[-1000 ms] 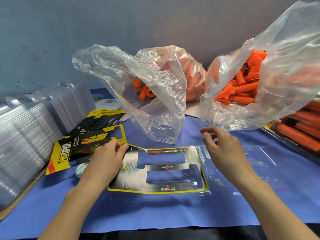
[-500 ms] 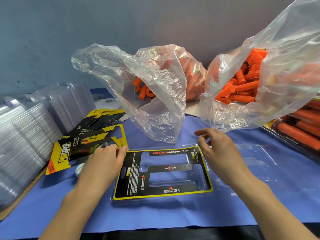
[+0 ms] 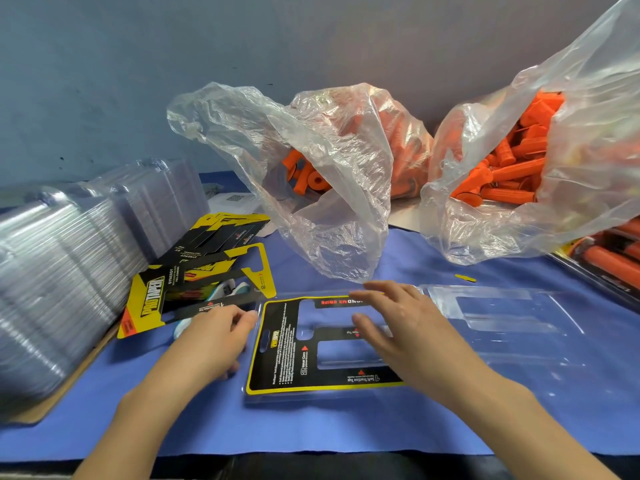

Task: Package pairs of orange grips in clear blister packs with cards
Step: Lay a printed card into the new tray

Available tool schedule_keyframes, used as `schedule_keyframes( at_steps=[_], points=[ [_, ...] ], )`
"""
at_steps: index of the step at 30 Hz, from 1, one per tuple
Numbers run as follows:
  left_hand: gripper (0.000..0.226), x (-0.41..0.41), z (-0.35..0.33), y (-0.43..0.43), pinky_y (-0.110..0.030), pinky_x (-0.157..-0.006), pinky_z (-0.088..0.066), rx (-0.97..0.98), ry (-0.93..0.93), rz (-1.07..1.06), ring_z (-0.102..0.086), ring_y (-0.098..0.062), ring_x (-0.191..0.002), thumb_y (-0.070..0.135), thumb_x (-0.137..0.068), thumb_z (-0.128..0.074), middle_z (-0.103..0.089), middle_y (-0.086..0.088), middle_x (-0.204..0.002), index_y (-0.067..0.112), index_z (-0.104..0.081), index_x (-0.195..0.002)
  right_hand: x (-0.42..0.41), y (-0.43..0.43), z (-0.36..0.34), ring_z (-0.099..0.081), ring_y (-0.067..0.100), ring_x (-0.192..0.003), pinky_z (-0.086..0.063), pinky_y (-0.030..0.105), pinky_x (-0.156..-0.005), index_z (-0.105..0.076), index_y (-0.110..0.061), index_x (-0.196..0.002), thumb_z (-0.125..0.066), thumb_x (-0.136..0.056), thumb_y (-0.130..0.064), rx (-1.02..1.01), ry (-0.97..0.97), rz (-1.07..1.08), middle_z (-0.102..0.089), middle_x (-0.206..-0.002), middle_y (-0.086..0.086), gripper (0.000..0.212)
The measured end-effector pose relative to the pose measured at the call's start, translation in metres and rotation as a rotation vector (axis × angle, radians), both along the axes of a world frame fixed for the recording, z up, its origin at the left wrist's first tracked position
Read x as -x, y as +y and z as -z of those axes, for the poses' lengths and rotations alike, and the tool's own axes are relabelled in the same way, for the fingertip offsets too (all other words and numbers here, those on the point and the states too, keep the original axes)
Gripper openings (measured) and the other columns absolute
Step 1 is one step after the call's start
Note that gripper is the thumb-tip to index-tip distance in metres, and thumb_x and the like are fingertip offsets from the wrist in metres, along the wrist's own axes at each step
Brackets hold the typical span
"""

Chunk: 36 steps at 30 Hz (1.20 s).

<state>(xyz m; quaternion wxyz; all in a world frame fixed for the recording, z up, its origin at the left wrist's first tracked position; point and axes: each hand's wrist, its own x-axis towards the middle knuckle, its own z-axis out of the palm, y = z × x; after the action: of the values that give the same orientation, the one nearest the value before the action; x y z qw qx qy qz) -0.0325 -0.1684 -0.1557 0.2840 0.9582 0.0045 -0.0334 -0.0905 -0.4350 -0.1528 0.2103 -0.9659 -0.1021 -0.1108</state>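
Note:
A black and yellow card (image 3: 280,355) lies flat inside a clear blister half (image 3: 263,398) on the blue cloth in front of me. My left hand (image 3: 214,337) rests at the card's left edge, fingertips touching the blister rim. My right hand (image 3: 394,327) lies over the card's right part with fingers spread and straight, pressing it down. The blister's other clear half (image 3: 502,313) is spread open to the right. Orange grips (image 3: 509,174) fill two clear plastic bags at the back, the left bag (image 3: 329,188) and the right bag (image 3: 571,150).
Stacks of clear blister packs (image 3: 62,271) stand at the left. Loose printed cards (image 3: 194,278) lie fanned beside them. Finished packs with orange grips (image 3: 613,261) sit at the right edge. A small yellow scrap (image 3: 464,278) lies on the blue cloth (image 3: 311,431).
The card has settled flat into the blister half. My right hand moved left and down onto the card; my left hand slid to its left edge.

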Motion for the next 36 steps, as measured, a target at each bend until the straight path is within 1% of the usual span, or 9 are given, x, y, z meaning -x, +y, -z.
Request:
schedule_keyframes(
  at_steps=[3,7,12,15,17,21,25,30,36],
  points=[
    [0.029,0.002,0.003,-0.004,-0.026,-0.041,-0.048,0.063,0.062,0.029,-0.062,-0.014,-0.044,0.046,-0.097,-0.051,-0.066,-0.005,-0.066,0.019,-0.060,-0.106,0.000,0.005,0.006,-0.020,0.012,-0.141,-0.013,0.028,-0.115,-0.031,-0.044,-0.147,-0.030,-0.098,-0.060,0.119,0.074,-0.065,-0.025,-0.156,-0.014,0.052],
    [0.060,0.007,0.003,-0.005,-0.030,-0.044,-0.048,0.021,0.165,0.108,-0.062,-0.017,-0.053,0.055,-0.090,-0.058,-0.060,0.000,-0.073,0.024,-0.042,-0.139,-0.001,0.010,0.008,-0.016,0.013,-0.144,-0.008,0.032,-0.118,-0.022,-0.044,-0.151,-0.024,-0.095,-0.066,0.207,0.113,-0.085,-0.017,-0.160,-0.012,0.060],
    [0.043,0.009,-0.003,0.002,-0.028,-0.046,-0.049,0.162,0.256,0.182,-0.056,-0.008,-0.049,0.072,-0.073,-0.063,-0.055,-0.003,-0.079,0.043,-0.043,-0.099,-0.003,0.010,0.011,-0.018,0.014,-0.144,-0.010,0.033,-0.119,-0.024,-0.041,-0.150,-0.025,-0.096,-0.065,0.241,0.116,-0.081,-0.020,-0.159,-0.011,0.059],
    [0.104,0.010,-0.003,0.010,-0.027,-0.049,-0.048,0.176,0.310,0.181,-0.057,-0.010,-0.055,0.076,-0.064,-0.070,-0.058,0.003,-0.084,0.029,-0.031,-0.148,-0.004,0.010,0.012,-0.017,0.014,-0.145,-0.010,0.034,-0.119,-0.023,-0.041,-0.151,-0.024,-0.096,-0.065,0.241,0.121,-0.073,-0.020,-0.159,-0.012,0.060],
    [0.124,0.011,-0.004,0.012,-0.025,-0.051,-0.050,0.122,0.316,0.219,-0.057,-0.009,-0.054,0.082,-0.054,-0.069,-0.059,0.007,-0.084,0.029,-0.018,-0.154,-0.005,0.011,0.012,-0.016,0.014,-0.145,-0.009,0.035,-0.120,-0.023,-0.042,-0.151,-0.022,-0.095,-0.066,0.236,0.124,-0.072,-0.020,-0.159,-0.012,0.061],
    [0.112,0.009,-0.004,0.015,-0.031,-0.056,-0.053,0.100,0.335,0.268,-0.059,-0.009,-0.055,0.093,-0.041,-0.066,-0.059,0.012,-0.090,0.039,-0.031,-0.132,-0.006,0.012,0.013,-0.015,0.014,-0.146,-0.009,0.037,-0.120,-0.022,-0.042,-0.151,-0.020,-0.093,-0.068,0.221,0.126,-0.077,-0.020,-0.159,-0.012,0.063],
    [0.127,0.009,-0.006,0.019,-0.027,-0.061,-0.054,0.094,0.343,0.255,-0.063,-0.010,-0.057,0.087,-0.050,-0.067,-0.061,0.019,-0.090,0.032,-0.017,-0.153,-0.005,0.011,0.009,-0.014,0.013,-0.146,-0.008,0.034,-0.120,-0.024,-0.043,-0.150,-0.019,-0.094,-0.067,0.182,0.095,-0.078,-0.022,-0.158,-0.013,0.061],
    [0.096,0.003,0.002,0.024,-0.023,-0.054,-0.050,0.205,0.310,0.199,-0.060,-0.009,-0.052,0.063,-0.081,-0.065,-0.067,0.005,-0.077,0.025,-0.018,-0.156,-0.003,0.005,-0.003,-0.020,0.013,-0.143,-0.013,0.033,-0.119,-0.033,-0.036,-0.149,-0.024,-0.096,-0.060,0.086,-0.023,-0.021,-0.033,-0.154,-0.012,0.059],
    [0.082,0.001,0.004,0.023,-0.028,-0.054,-0.052,0.297,0.262,0.130,-0.062,-0.012,-0.059,0.044,-0.091,-0.064,-0.067,-0.009,-0.092,0.021,-0.020,-0.156,-0.004,-0.003,-0.009,-0.037,0.020,-0.134,-0.027,0.036,-0.113,-0.047,-0.025,-0.142,-0.027,-0.095,-0.053,0.021,-0.136,0.059,-0.047,-0.145,-0.005,0.058]
  ],
)
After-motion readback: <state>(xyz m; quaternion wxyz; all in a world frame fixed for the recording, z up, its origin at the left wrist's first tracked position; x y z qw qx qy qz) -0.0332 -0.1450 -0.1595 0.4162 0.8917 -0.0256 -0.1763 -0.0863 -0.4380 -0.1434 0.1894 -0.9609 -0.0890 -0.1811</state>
